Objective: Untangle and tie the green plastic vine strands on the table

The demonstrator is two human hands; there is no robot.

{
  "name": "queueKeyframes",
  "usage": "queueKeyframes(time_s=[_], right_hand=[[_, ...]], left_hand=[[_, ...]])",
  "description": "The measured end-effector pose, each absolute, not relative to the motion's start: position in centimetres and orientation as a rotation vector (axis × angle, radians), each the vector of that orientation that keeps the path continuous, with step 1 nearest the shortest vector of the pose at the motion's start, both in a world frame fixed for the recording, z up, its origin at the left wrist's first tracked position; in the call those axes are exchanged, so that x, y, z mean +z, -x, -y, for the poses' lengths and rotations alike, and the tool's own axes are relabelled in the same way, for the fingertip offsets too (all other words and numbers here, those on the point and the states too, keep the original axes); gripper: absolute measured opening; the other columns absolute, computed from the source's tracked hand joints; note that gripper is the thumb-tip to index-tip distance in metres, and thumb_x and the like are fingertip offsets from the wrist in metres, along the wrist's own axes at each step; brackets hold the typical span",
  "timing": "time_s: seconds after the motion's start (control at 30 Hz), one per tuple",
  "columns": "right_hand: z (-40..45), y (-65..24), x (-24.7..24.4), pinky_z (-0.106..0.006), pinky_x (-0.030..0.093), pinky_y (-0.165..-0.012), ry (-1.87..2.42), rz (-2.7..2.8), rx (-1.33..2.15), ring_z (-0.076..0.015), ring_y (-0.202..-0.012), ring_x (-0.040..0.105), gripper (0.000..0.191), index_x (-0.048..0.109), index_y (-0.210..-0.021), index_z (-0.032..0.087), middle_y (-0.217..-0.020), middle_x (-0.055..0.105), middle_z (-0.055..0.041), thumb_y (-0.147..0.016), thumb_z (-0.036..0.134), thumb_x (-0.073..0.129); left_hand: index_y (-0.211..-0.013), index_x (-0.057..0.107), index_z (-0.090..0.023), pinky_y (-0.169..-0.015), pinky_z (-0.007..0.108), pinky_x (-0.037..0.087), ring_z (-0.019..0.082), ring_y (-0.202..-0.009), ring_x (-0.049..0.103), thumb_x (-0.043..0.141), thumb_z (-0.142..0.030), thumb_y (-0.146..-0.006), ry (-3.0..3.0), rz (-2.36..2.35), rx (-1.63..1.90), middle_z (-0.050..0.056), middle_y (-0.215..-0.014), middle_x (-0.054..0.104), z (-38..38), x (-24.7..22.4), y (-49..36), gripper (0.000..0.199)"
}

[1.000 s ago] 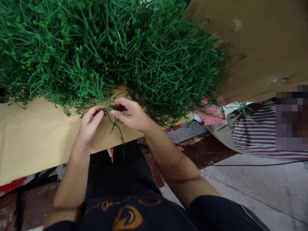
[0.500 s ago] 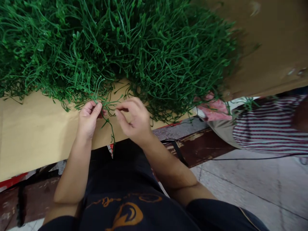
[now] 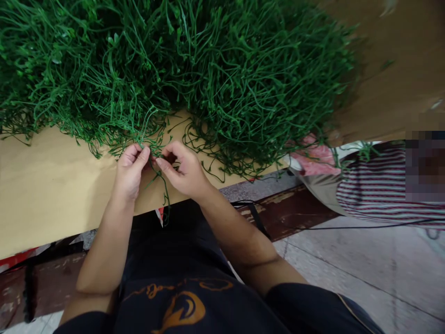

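Observation:
My left hand (image 3: 131, 170) is closed, thumb against fingers, around thin green plastic-looking stems (image 3: 150, 139) at the near edge of a big heap. Close beside it, my right hand (image 3: 184, 169) pinches at the same stems with thumb and forefinger; the exact bit between the fingertips is too small to make out clearly. One branched green strand (image 3: 166, 197) hangs below the hands over the board's edge. Behind them rises the tangled heap of green stems (image 3: 222, 79) with small bud-like tips.
The heap lies on a tan cardboard sheet (image 3: 52, 185). A pink bag (image 3: 316, 155) is at its right end, near another person in a striped garment (image 3: 371, 185). Brown cardboard (image 3: 392, 93) stands upper right. A black cable (image 3: 347, 227) crosses above the tiled floor (image 3: 347, 269).
My right hand has moved left, up against the stems by my left hand, and its fingers have closed in. My left hand keeps its hold. The view has shifted slightly.

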State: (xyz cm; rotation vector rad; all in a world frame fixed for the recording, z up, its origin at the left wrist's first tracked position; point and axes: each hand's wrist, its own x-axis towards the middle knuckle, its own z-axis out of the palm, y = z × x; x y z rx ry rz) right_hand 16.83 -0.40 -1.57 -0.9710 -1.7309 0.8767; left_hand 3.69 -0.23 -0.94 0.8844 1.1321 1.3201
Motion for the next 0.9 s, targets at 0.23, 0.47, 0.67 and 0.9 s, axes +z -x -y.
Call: queueKeyframes(time_s=[0.23,0.47,0.67,0.9], right_hand=[[0.7,-16.6,-1.1,-0.026,0.033,-0.059,1.070,1.873,0.697,-0.0109,-0.063,0.039,0.012,0.040,-0.074,0.019,-0.069,0.043,-0.0001,-0.084,0.025,0.045],[0.9,-16.1,-2.0,-0.022,0.026,-0.052,1.168,1.918,0.909,-0.0074,-0.054,0.033,0.023,0.034,-0.073,0.019,-0.061,0.037,0.0037,-0.084,0.036,0.045],[1.3,-15.4,-2.1,-0.023,0.023,-0.052,1.218,1.922,0.872,-0.0077,-0.053,0.030,0.022,0.033,-0.068,0.019,-0.057,0.035,0.0035,-0.085,0.030,0.041],[5.8,-15.8,-1.0,-0.021,0.029,-0.052,0.567,2.245,1.046,-0.0073,-0.053,0.035,0.024,0.039,-0.064,0.018,-0.058,0.040,0.0027,-0.087,0.025,0.041]], left_hand=[[-0.068,0.049,-0.019,-0.052,0.017,0.043,0.006,-0.053,0.049,0.058,-0.019,-0.078,-0.812,-1.180,1.318,-0.005,-0.060,0.051,0.2,-0.9,-3.7,0.014],[-0.060,0.048,-0.014,-0.049,0.014,0.034,0.003,-0.048,0.040,0.053,-0.006,-0.079,-0.798,-1.203,1.414,-0.006,-0.054,0.045,-0.3,-1.3,-4.3,0.022],[-0.056,0.041,-0.015,-0.045,0.013,0.029,0.002,-0.044,0.031,0.049,0.000,-0.081,-0.809,-1.297,1.448,-0.008,-0.048,0.036,-0.6,-1.1,-4.8,0.030],[-0.065,0.038,-0.019,-0.033,0.013,0.023,0.003,-0.035,0.035,0.044,-0.015,-0.088,-0.627,-1.435,1.405,-0.010,-0.045,0.035,-1.9,-0.5,-3.5,0.024]])
